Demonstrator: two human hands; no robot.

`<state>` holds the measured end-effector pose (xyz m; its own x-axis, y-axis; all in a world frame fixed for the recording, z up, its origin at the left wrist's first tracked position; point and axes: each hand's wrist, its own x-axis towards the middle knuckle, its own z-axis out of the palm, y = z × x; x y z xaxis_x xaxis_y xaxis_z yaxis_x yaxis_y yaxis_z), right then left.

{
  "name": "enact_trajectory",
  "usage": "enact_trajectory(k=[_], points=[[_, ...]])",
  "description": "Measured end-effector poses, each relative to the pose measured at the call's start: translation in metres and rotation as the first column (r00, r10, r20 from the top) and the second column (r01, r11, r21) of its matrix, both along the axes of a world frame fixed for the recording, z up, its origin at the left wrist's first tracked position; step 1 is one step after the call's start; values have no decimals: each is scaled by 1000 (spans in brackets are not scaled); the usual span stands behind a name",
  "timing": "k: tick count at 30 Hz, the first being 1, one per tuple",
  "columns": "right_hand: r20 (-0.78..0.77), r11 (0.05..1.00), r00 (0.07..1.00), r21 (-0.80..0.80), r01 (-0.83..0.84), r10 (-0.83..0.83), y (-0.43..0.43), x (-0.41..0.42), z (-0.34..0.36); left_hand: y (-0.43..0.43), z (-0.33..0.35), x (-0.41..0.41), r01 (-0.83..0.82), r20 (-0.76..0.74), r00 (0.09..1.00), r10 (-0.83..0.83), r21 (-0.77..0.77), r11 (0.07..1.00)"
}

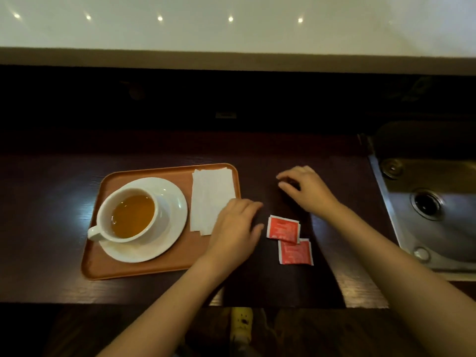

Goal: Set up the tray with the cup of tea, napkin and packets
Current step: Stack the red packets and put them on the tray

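An orange tray (144, 270) lies on the dark counter at the left. On it stands a white cup of tea (128, 217) on a white saucer (175, 202), handle toward me. A white napkin (208, 194) lies along the tray's right side. My left hand (235, 228) rests palm down over the tray's right edge and the napkin's near corner, holding nothing. Two red packets (283, 229) (295, 252) lie on the counter just right of that hand, overlapping at a corner. My right hand (305, 188) hovers behind them, fingers curled, nothing seen in it.
A metal sink (425, 202) with a drain is set into the counter at the right. The counter's front edge (154, 302) runs below the tray. A dark raised ledge (231, 104) and a pale wall stand behind the counter.
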<state>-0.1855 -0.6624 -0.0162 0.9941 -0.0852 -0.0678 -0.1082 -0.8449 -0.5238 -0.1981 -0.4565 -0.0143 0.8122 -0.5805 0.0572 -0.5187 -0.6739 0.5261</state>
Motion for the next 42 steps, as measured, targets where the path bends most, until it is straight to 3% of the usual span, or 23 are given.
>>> enact_trajectory(k=[3,5,8,12,25,37,42], points=[[-67,999,998,-43,-19,16,-12,-42,0,-22,-11,-2,226,-20,974,-225,130,965],[-124,996,991,-66,-55,46,-12,-66,-2,-28,-18,-2,285,-38,958,-283,205,936],[-155,989,985,-114,-95,77,-6,-86,-10,-31,-24,0,268,-10,962,-272,208,941],[-68,991,997,-121,-49,41,1,-87,-19,-32,-27,3,269,42,958,-285,222,937],[-152,980,973,126,-156,175,-19,-94,-6,-34,-10,-19,178,-58,982,-179,-18,984],[-95,961,961,-75,-268,261,-13,-127,-21,-25,-27,-49,202,-60,978,-199,54,978],[-16,977,977,12,-213,214,-13,-125,-22,-26,-22,-47,271,24,961,-274,78,959]])
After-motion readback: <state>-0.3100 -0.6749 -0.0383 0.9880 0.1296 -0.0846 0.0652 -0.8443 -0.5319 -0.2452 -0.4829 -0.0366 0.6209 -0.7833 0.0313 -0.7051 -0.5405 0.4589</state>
